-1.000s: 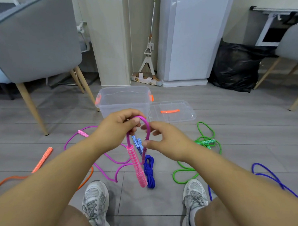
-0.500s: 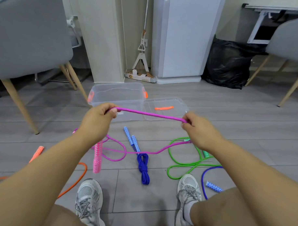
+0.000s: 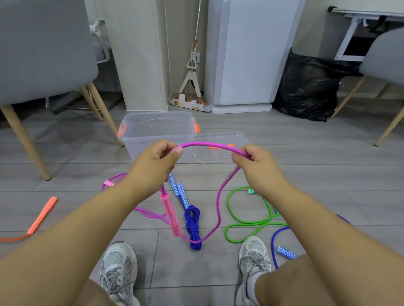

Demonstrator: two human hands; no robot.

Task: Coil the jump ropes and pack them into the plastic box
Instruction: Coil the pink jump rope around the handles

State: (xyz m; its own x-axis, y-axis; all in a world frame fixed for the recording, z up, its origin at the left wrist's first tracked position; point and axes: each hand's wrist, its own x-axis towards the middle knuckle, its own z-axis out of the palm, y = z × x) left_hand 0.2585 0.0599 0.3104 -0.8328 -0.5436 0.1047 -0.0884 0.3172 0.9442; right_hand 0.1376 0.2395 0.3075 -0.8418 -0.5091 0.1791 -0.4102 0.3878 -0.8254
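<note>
the left hand [image 3: 154, 163] and right hand [image 3: 256, 164] are closer together, so the pink rope [image 3: 210, 145] each pinches now arches instead of running taut: likely the coil's next loop.

Nothing legible shows anywhere. Well beyond the left hand [image 3: 154, 164] and the right hand [image 3: 256, 164], a flat carton [image 3: 190, 105] lies at the foot of a mop [image 3: 194, 61]. It carries dark printing that is too small and blurred to read.
</note>
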